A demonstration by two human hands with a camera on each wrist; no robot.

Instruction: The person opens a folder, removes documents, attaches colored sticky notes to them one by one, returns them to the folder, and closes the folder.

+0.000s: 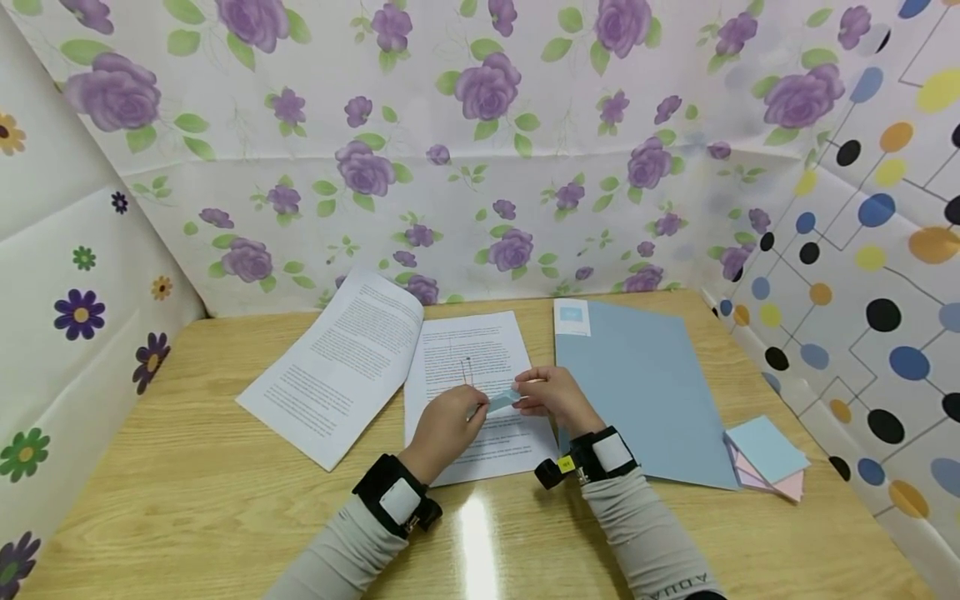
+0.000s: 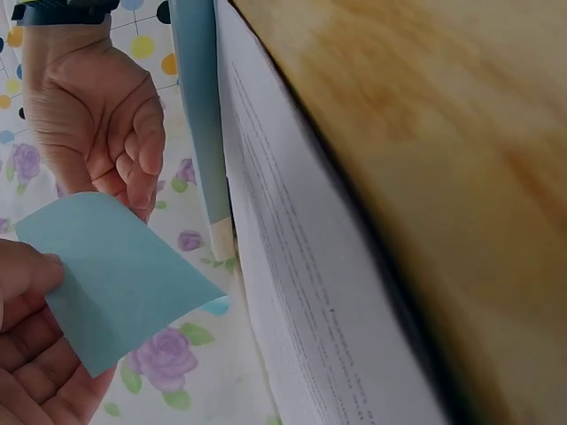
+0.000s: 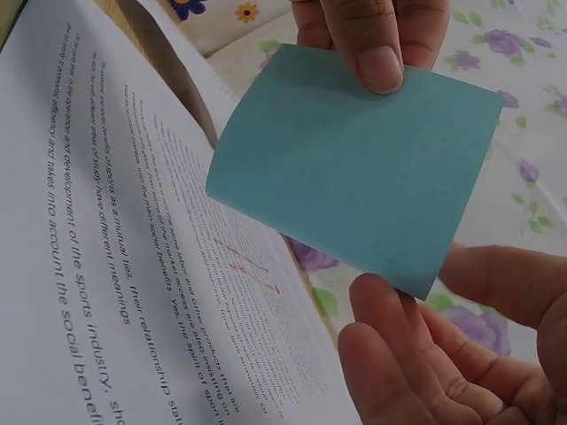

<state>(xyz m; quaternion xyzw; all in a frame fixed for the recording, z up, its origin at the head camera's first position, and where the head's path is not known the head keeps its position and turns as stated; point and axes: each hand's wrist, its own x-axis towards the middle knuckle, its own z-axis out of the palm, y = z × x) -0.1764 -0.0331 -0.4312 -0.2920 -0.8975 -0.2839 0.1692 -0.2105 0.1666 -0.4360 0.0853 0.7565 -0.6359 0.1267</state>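
A light blue sticky note (image 3: 354,168) is held up over the printed page (image 1: 465,342). My left hand (image 1: 444,423) pinches it at one edge, with the thumb (image 3: 379,66) lying on its face in the right wrist view. My right hand (image 1: 555,398) is at the opposite end of the note. In the right wrist view its thumb (image 3: 496,270) comes right up to the note's edge, and loosely bent fingers (image 3: 399,354) sit by the lower corner. Red marks (image 3: 248,266) cross some lines of print on the page.
To the left, printed sheets (image 1: 337,367) lie folded over from the page. A blue-grey folder (image 1: 637,392) with a white label lies at right. Beyond it are blue, pink and lilac note pads (image 1: 767,450). Patterned cloth walls (image 1: 487,208) border the wooden table (image 1: 180,467).
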